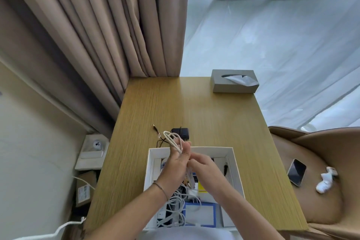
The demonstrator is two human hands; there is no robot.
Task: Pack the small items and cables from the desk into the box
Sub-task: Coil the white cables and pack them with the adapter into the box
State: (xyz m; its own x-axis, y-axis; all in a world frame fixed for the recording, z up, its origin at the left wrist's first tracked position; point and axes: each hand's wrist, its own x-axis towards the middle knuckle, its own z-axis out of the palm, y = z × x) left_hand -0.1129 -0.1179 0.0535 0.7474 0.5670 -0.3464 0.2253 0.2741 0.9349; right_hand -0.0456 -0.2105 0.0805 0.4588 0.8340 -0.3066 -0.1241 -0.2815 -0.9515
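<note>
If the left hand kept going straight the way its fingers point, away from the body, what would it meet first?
Probably the black adapter on the desk, just beyond the box's far wall. The left hand holds the white cable above the box, so depth is uncertain; it might pass over.

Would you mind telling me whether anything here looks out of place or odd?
Mildly, yes. A phone and a small white item lie on the chair seat rather than the desk. A black adapter and thin black cable sit outside the box. Nothing looks spilled or damaged.
</note>
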